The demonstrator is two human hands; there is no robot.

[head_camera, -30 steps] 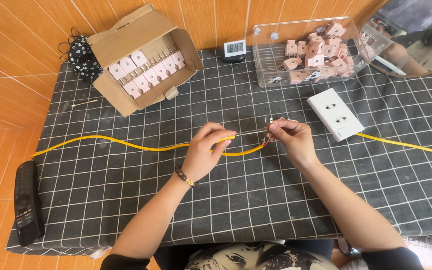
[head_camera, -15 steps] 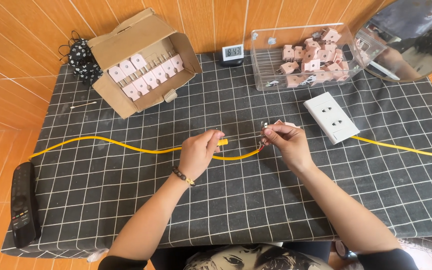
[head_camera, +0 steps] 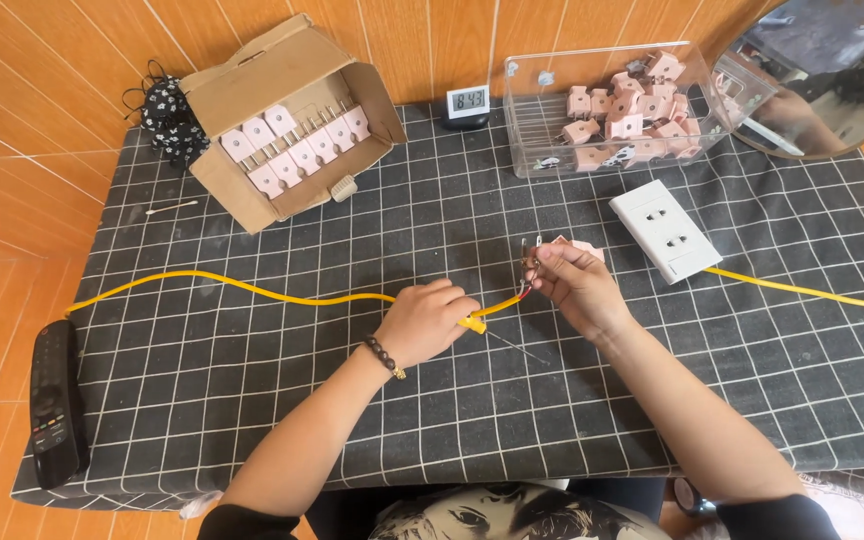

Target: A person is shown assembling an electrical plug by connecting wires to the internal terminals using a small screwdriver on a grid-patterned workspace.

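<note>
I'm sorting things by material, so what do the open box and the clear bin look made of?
Box: brown corrugated cardboard, matte, with creased flaps. Bin: likely clear rigid plastic, glossy, its pink plugs showing through the walls.

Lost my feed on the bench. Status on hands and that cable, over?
Left hand gripping yellow cable near its stripped end. Right hand pinching pink plug at the wire tips. White socket close by right, not obstructing.
</note>
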